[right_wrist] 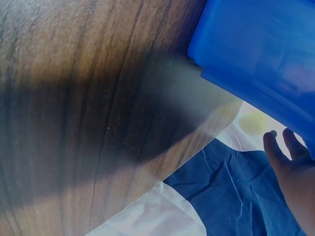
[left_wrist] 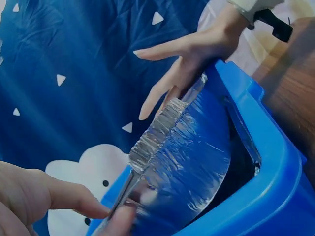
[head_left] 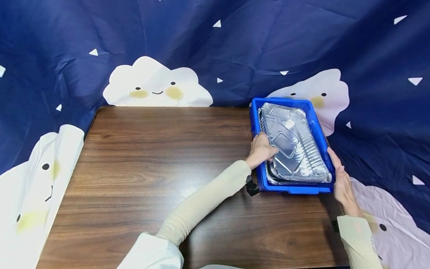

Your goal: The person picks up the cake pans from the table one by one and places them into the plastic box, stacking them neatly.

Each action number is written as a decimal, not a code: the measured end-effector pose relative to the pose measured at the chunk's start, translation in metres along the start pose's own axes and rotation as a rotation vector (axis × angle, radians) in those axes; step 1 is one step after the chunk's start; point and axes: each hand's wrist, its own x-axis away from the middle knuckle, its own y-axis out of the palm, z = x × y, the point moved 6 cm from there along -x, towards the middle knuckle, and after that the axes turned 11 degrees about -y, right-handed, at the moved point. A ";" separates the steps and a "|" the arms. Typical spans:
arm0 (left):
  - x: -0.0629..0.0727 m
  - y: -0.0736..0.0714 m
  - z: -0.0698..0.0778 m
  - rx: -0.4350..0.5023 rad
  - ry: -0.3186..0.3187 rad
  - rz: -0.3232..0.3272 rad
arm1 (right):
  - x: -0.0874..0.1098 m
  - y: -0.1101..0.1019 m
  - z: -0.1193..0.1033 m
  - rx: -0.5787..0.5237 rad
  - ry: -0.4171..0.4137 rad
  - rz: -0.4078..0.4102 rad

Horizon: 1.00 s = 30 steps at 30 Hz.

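Note:
A shiny foil tray (head_left: 286,144) lies tilted inside a blue plastic bin (head_left: 304,189) at the table's right side. My left hand (head_left: 262,150) reaches over the bin's left wall and pinches the tray's rim between thumb and fingers; the left wrist view shows the thumb (left_wrist: 123,219) on that rim. More foil edges show beneath this tray, mostly hidden by it. At the bin's right wall is my right hand (head_left: 342,184), its fingers extended along the outside. In the right wrist view, its fingertips (right_wrist: 271,140) are beside the blue wall.
The brown wooden table (head_left: 161,160) stretches left of the bin. Behind it and at both sides hangs a dark blue curtain (head_left: 242,45) with white clouds. The bin stands close to the table's back right corner.

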 end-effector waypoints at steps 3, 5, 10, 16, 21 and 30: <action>0.016 -0.016 0.006 -0.059 -0.030 -0.022 | 0.000 0.001 0.001 0.005 0.014 -0.007; 0.026 -0.025 0.009 -0.088 -0.035 -0.037 | 0.000 0.002 0.002 0.016 0.022 -0.012; 0.038 -0.042 0.017 -0.151 -0.010 -0.052 | -0.002 0.002 0.001 0.059 0.005 -0.025; 0.016 -0.041 0.008 -0.165 0.074 -0.019 | -0.003 -0.001 -0.001 0.129 -0.033 -0.031; 0.068 -0.096 0.023 -0.070 0.072 -0.063 | -0.004 -0.001 -0.002 0.180 -0.051 -0.051; 0.102 -0.155 0.017 0.087 0.166 -0.021 | -0.016 0.003 -0.016 0.336 -0.100 -0.091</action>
